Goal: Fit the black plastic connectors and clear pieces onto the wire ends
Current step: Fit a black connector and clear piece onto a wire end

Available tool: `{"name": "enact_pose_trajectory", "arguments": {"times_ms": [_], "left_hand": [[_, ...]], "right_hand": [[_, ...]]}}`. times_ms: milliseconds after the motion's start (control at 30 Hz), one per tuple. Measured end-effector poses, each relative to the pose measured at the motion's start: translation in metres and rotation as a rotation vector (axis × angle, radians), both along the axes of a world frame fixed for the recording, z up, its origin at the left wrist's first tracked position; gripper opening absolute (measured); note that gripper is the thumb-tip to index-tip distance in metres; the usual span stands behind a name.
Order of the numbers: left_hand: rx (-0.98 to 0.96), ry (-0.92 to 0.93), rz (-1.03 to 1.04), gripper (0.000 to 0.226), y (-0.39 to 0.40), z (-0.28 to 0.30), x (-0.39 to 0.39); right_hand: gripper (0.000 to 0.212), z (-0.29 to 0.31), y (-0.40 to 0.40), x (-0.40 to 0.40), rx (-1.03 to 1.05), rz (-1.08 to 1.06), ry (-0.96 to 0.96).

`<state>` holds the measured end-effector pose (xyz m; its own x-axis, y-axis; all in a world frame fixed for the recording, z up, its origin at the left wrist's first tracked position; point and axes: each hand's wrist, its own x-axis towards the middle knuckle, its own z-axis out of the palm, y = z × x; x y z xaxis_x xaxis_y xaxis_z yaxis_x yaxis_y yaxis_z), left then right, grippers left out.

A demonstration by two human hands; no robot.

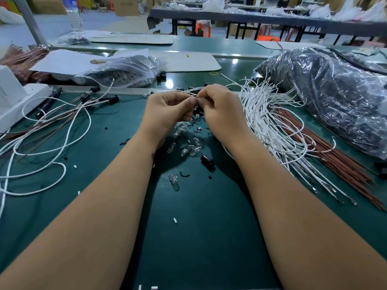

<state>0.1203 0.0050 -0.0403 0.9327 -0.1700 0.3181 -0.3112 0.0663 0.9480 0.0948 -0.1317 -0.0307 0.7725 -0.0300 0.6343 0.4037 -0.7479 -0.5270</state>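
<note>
Head view shows the left hand [167,110] and right hand [219,109] meeting over the green bench [209,227], fingers curled, pinching thin white wire ends [189,91] between them. Just under the right hand's fingers sits a small black plastic connector [198,108]. Little clear glass pieces [189,148] lie below both hands. Right of the right hand spreads a pile of long white wires [272,126].

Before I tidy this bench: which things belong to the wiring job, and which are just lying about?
Job: white wires, black connectors, clear pieces, finished leads, both held by left hand and right hand.
Lying about: water bottle, rubber band, paper sheet.
</note>
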Motion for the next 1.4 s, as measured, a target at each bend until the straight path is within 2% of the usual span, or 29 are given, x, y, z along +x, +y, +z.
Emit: {"name": "enact_pose_trajectory", "arguments": {"times_ms": [200,367,533,867,1133,1300,1400], "left_hand": [[0.02,-0.023,0.079,0.017,-0.001,0.001,0.002],[-0.008,-0.001,0.052,0.018,-0.001,0.002,0.001],[-0.03,0.021,-0.006,0.02,-0.001,0.003,0.0],[-0.028,0.057,-0.041,0.007,0.0,-0.001,0.002],[-0.018,0.031,-0.009,0.012,-0.002,0.0,0.004],[-0.169,0.128,0.09,0.011,0.009,0.001,0.012],[-0.154,0.122,0.067,0.018,0.008,0.0,0.013]], "right_hand": [[0.023,0.0,0.003,0.001,0.079,0.004,0.038],[0.009,-0.001,0.001,0.001,0.183,-0.019,0.036],[0.009,-0.002,-0.002,0.001,0.231,-0.03,0.055],[0.01,-0.005,-0.002,0.001,0.184,0.004,0.083],[0.008,-0.003,0.0,0.001,0.146,-0.026,0.06],[0.01,-0.001,-0.012,0.004,0.193,-0.14,0.062],[0.007,-0.001,-0.012,0.003,0.225,-0.115,0.067]]}}
